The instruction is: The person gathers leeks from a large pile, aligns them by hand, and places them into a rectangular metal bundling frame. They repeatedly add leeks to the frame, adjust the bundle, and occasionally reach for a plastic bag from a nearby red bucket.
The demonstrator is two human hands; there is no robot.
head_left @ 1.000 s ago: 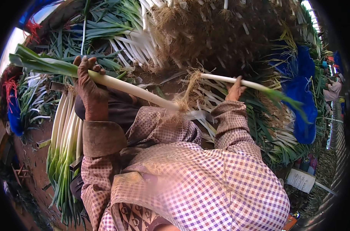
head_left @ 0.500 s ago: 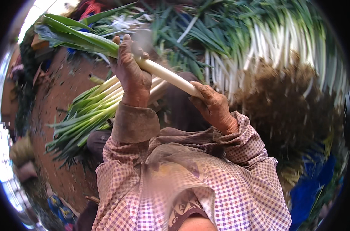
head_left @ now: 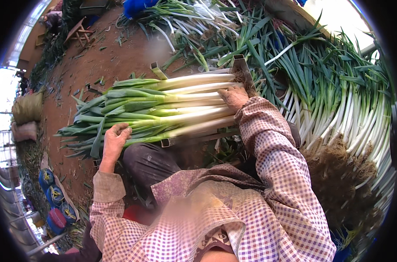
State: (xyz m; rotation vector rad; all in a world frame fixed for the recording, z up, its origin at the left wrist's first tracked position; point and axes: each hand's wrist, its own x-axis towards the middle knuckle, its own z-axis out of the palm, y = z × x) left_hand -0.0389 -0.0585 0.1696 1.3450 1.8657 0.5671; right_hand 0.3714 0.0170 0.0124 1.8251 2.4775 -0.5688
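Observation:
A row of trimmed leeks (head_left: 194, 112) lies crosswise in a metal rack (head_left: 242, 65), white stems to the right with roots, green leaves to the left. My left hand (head_left: 117, 135) has its fingers curled on the leaves at the row's lower left. My right hand (head_left: 233, 96) grips a white stem near the root end, among the others in the rack. My knee (head_left: 146, 161) is just below the rack.
Untrimmed leeks with soil-covered roots (head_left: 347, 113) are piled at right. More leeks and leaves (head_left: 194, 19) lie beyond the rack beside a blue bag (head_left: 137, 6). At left are a wooden stool (head_left: 79, 32), sacks (head_left: 28, 109), blue-wrapped rolls (head_left: 54, 194) and a crouching person (head_left: 52, 19).
My view has swung toward the rack. The single leek held up in both hands is now down among the others; my left hand has moved down to the leaves, my right to the root end.

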